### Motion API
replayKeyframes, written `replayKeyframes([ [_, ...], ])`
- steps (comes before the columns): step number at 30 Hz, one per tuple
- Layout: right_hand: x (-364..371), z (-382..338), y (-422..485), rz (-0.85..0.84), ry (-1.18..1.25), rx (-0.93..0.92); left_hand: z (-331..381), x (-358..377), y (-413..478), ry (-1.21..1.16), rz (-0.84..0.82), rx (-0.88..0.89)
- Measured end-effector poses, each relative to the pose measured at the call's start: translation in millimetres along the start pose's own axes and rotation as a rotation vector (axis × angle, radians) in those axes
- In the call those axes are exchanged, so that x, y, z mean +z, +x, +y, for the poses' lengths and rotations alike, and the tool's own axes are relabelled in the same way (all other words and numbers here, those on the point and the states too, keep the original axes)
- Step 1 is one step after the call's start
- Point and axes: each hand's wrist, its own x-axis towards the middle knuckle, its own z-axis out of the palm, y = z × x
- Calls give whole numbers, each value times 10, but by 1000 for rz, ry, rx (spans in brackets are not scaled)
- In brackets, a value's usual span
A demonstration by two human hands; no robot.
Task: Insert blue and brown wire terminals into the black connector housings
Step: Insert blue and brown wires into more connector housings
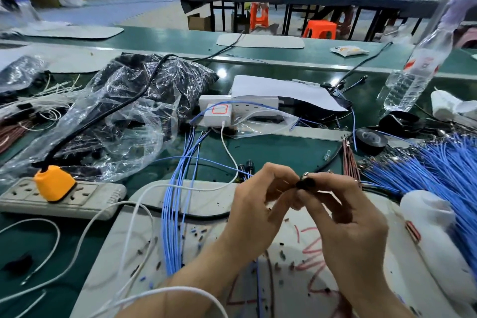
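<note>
A small black connector housing is pinched between the fingertips of both hands above a white work mat. My left hand holds it from the left, fingers curled. My right hand grips it from the right, with a metal terminal tip showing just above. Blue and brown wires run down under my hands toward the near edge. A bundle of blue wires lies on the mat to the left. A large pile of blue wires lies at the right, with brown wires beside it.
A power strip with an orange plug lies at the left. A clear plastic bag holds black parts behind it. A white charger, a water bottle, black tape rolls and a white bottle surround the mat. People sit at far tables.
</note>
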Motion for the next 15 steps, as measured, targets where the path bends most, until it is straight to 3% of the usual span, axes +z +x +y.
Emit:
replayKeyframes([
  [7,-29,9,1,-41,-149,-147,-44,15,4,67,20,-4],
  [15,-34,13,-1,-69,-127,-131,-47,-1,26,62,17,27],
])
